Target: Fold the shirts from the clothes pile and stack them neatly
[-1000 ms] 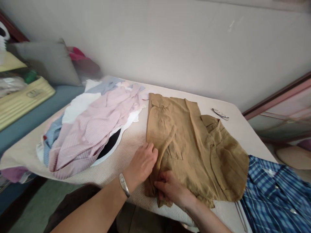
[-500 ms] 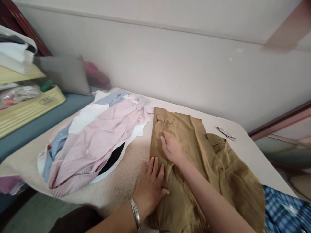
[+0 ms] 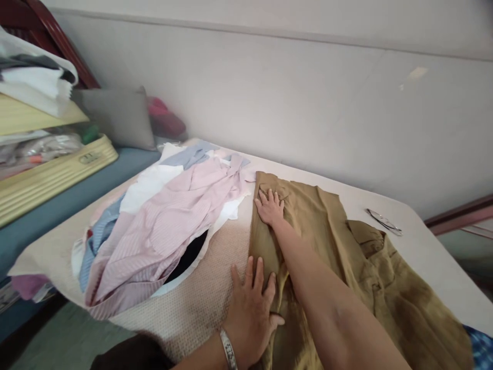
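Observation:
A golden-brown garment point(image 3: 319, 221) with gathered, stitched details lies spread over the table. My right hand point(image 3: 270, 208) rests on its far left part, fingers spread, near a gathered patch. Closer to me, my left hand point(image 3: 252, 308) presses flat on the garment's left edge, fingers apart, with a silver bracelet on its wrist. Part of the cloth is hidden beneath my right forearm. To the left lies a heap of shirts, with a pink striped shirt point(image 3: 169, 221) on top and white and blue ones under it.
A pair of glasses point(image 3: 384, 222) lies at the right on the table point(image 3: 435, 252). Blue checked cloth point(image 3: 479, 347) shows at the lower right. A yellow case point(image 3: 57, 180) and a grey cushion point(image 3: 119, 118) stand at the left. The wall point(image 3: 269, 92) rises behind the table.
My right hand has moved farther up the garment and spread its fingers. My left hand stays on the left edge. The view has shifted slightly left.

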{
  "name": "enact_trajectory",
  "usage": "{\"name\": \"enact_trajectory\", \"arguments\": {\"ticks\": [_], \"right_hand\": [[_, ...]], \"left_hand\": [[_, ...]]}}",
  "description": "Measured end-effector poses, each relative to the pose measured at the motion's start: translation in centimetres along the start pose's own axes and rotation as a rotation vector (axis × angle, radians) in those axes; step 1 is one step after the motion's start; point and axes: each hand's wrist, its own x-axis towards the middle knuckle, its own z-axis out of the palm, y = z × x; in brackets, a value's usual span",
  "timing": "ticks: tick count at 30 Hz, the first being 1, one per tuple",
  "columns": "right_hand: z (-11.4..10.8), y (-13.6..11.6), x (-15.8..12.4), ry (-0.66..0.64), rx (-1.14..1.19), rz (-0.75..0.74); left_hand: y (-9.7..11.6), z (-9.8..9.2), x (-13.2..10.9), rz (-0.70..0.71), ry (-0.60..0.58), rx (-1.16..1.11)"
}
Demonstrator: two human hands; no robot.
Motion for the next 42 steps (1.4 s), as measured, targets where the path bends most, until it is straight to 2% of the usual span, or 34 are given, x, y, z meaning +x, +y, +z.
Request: {"name": "enact_trajectory", "arguments": {"ticks": [5,7,9,13,20,23,26,29,31,33,35,37,39,42], "right_hand": [[0.2,0.0,-2.7,0.123,-0.057,-0.141],[0.5,-0.3,-2.5,0.093,-0.108,-0.235],[0.7,-0.7,-1.3,0.039,-0.128,-0.271],[0.6,-1.7,2.9,-0.009,-0.093,-0.223],[1.2,-2.2,9.6,-0.006,-0.036,-0.162],[1.0,-2.4,11.7,-0.014,-0.001,-0.144],[-0.4,-2.7,12.5,-0.055,0.04,-0.139],[-2.2,-2.7,10.3,-0.074,0.047,-0.132],[-2.6,-2.5,6.5,-0.033,0.031,-0.146],[-2.0,-2.1,1.4,0.032,-0.002,-0.216],[-0.5,-1.8,-3.5,0.042,-0.063,-0.302],[1.0,-1.7,-6.8,0.036,-0.103,-0.325],[2.0,-1.9,-7.7,0.031,-0.11,-0.298],[1.8,-2.8,-5.8,0.018,-0.073,-0.251]], "left_hand": [[0.3,0.5,0.4,-0.016,-0.014,0.027],[0.4,0.4,0.5,-0.028,-0.021,0.031],[0.5,0.2,0.6,-0.046,-0.041,0.016],[0.2,0.1,0.9,-0.025,-0.096,-0.047],[-0.5,1.9,1.3,0.0,-0.114,-0.103],[-0.6,2.8,1.5,0.015,-0.125,-0.095],[-0.6,2.8,1.5,0.02,-0.131,-0.08],[-0.5,1.9,1.5,-0.008,-0.117,-0.092],[-0.3,1.1,1.6,-0.017,-0.131,-0.106],[-0.1,0.5,1.6,-0.011,-0.162,-0.103],[0.0,0.3,1.7,-0.009,-0.179,-0.076],[0.2,0.2,1.7,-0.024,-0.174,-0.039],[0.4,0.0,1.5,-0.033,-0.152,-0.007],[0.5,-0.7,1.2,-0.031,-0.122,0.025]]}}
